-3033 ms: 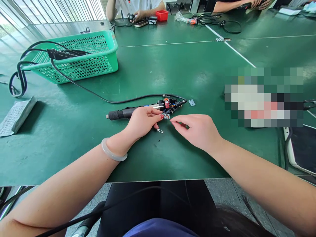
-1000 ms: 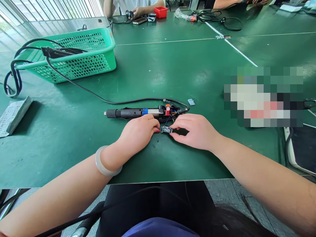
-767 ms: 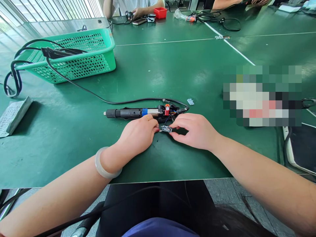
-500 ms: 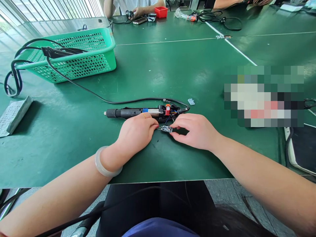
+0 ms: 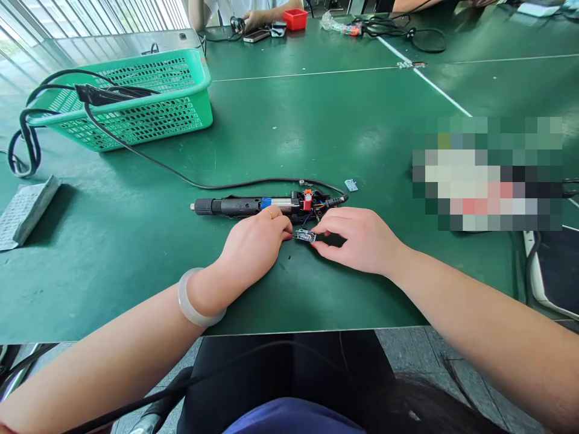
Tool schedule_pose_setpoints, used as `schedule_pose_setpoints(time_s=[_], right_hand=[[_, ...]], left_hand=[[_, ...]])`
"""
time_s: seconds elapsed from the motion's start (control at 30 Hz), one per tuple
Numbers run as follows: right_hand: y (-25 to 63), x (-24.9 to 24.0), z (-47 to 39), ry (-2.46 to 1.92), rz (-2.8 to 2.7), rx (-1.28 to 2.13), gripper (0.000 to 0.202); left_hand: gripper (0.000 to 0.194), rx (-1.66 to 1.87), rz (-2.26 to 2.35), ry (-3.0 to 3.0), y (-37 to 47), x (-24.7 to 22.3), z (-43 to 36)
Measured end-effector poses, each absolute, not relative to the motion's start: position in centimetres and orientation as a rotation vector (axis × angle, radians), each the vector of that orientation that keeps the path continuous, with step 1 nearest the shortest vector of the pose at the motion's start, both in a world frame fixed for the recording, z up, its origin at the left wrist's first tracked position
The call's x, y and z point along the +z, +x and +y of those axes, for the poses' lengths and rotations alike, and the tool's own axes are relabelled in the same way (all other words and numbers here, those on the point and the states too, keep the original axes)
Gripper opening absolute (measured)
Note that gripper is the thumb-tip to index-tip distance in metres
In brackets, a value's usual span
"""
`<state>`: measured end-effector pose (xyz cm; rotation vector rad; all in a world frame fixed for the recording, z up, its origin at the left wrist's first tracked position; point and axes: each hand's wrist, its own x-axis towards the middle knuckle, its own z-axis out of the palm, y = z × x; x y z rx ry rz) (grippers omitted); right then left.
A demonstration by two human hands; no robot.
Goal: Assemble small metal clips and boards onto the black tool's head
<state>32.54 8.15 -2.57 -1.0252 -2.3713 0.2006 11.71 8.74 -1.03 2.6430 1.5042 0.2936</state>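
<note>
A small circuit board (image 5: 304,234) lies low over the green table (image 5: 113,241), pinched between the fingertips of both my hands. My left hand (image 5: 254,242), with a pale bangle at the wrist, grips its left end. My right hand (image 5: 360,239) grips its right end. Just beyond my fingers lies an opened black electric screwdriver (image 5: 253,206) with a blue band, a red part and loose wires at its right end. Its black cable (image 5: 181,176) runs left toward the basket.
A green plastic basket (image 5: 131,99) with a black plug stands at the far left. A grey perforated block (image 5: 25,208) lies at the left edge. A small metal plate (image 5: 351,185) rests right of the screwdriver. Other people's hands, cables and a red box (image 5: 294,19) are at the far end.
Three seconds ago my hands were apart beside the screwdriver, a small clip lying on the table. They came together on the board nearer to me; over the last second they barely moved.
</note>
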Motion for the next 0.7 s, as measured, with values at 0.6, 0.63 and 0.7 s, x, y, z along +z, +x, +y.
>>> schedule_pose_setpoints(time_s=[0.6, 0.63, 0.7], right_hand=[[32.7, -2.4, 8.2, -1.046, -2.38, 0.228, 0.01], [32.6, -2.4, 8.2, -1.045, -2.379, 0.228, 0.01], [32.5, -2.4, 8.2, -1.046, -2.375, 0.227, 0.009]], left_hand=[[0.017, 0.418, 1.523, 2.72, 11.5, -0.3, 7.3], [0.017, 0.419, 1.528, 2.735, 11.7, -0.3, 7.2], [0.018, 0.424, 1.546, 2.761, 11.9, -0.2, 7.1]])
